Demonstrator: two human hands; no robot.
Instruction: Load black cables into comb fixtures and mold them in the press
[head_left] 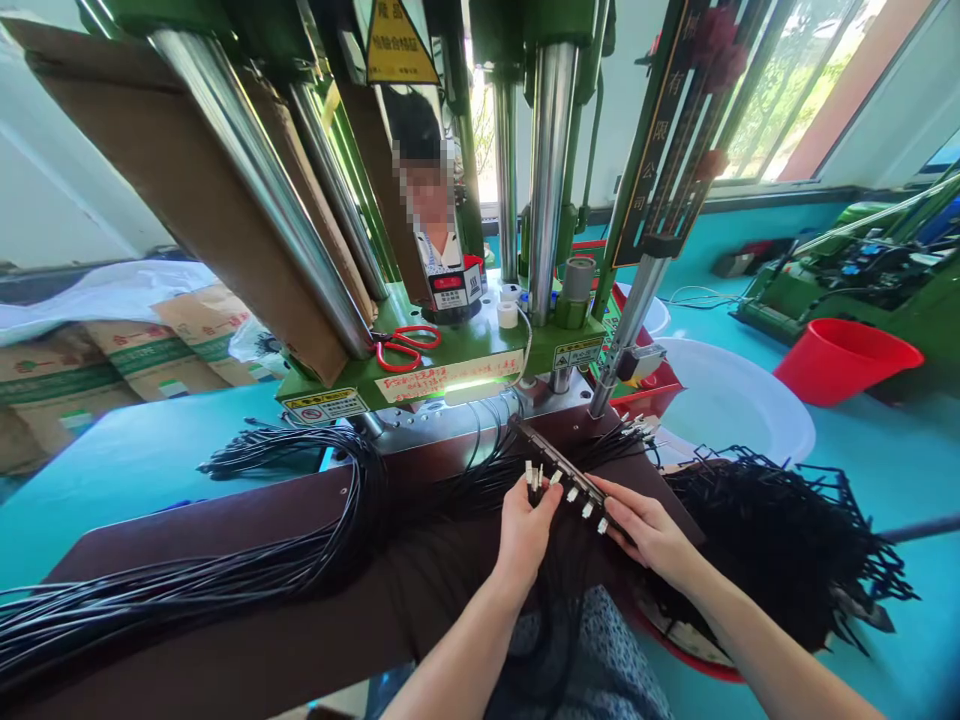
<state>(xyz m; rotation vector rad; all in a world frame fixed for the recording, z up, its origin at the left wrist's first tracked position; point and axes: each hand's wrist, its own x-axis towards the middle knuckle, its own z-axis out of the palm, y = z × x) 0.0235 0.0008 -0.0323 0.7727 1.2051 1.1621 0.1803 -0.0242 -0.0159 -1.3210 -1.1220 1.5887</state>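
Connectors (529,471) sit pinched in left fingers (517,496) (right fingers (619,495) grip a dark bar (559,459)).

has pale walls (82,180), changing on the right to a teal band (757,222) below a dark ledge (855,192), and a glossy turquoise floor (862,450) with bright patches of reflected light. takes in daylight through a wide window (802,90) at upper right, edged by a reddish-pink surround (851,90) and giving onto blurred greenery (829,65). holds paper sacks (127,370) with white sheeting (97,297) above on the left, and a red bucket (847,360) beside green machinery (900,290) on the right.
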